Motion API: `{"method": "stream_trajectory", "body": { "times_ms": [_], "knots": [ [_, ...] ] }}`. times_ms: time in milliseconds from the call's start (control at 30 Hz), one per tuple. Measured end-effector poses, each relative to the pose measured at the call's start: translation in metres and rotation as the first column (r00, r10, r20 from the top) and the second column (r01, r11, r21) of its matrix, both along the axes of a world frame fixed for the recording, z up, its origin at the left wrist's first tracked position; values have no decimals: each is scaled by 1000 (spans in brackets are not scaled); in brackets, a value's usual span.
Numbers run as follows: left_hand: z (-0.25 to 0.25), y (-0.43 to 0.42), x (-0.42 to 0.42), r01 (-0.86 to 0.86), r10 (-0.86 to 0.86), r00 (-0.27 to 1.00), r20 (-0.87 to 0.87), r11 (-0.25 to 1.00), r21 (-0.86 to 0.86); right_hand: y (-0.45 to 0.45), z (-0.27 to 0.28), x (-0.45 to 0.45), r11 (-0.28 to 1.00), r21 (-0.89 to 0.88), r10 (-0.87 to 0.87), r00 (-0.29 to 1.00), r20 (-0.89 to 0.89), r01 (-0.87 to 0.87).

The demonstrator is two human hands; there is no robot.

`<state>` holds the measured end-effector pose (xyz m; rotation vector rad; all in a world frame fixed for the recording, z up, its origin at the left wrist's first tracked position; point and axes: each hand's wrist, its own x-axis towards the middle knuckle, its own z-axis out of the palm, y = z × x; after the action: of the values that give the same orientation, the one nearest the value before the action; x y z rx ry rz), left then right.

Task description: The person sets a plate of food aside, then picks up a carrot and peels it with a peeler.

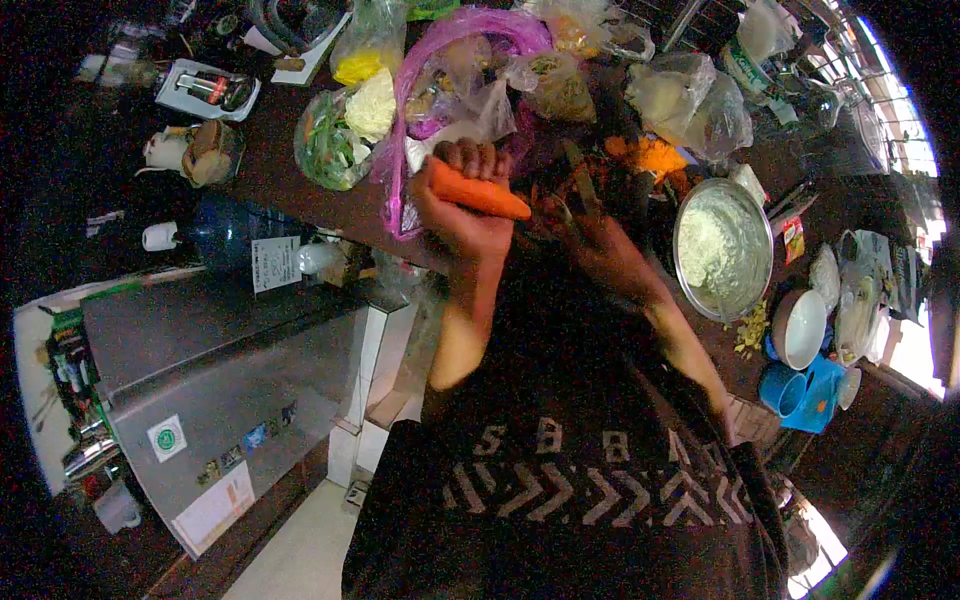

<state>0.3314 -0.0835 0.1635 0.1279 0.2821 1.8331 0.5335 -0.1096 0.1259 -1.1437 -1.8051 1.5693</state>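
Note:
An orange carrot lies in my left hand, whose fingers are wrapped round it, its tip pointing right. To the right, my right hand is blurred and dark, with a narrow blade-like tool rising from its fingers. Behind that hand, orange shreds or peelings lie on the dark table. A metal bowl of pale flour-like powder stands right of my right hand. Just beyond my left hand is a pink plastic bag with smaller clear bags in it.
Bags of greens and other food line the back. At the right stand a white bowl and a blue cup, with small yellowish pieces near the metal bowl. A grey refrigerator is at the left, below the table edge.

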Motion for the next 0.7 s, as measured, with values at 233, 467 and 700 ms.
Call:
{"method": "stream_trajectory", "body": {
  "times_ms": [233, 467, 700],
  "knots": [
    [8, 6, -1, -79, 67, 993, -95, 988, -135, 10, 34, 10, 985, -144, -73, 982, 176, 99],
    [4, -2, 8, -200, 113, 967, -229, 893, -403, 9, 36, -1, 991, -122, -48, 993, 103, 60],
    [-13, -3, 8, -67, -11, 915, -404, 982, -178, 4, 42, -27, 984, 169, -66, 998, -2, 65]
  ]
}}
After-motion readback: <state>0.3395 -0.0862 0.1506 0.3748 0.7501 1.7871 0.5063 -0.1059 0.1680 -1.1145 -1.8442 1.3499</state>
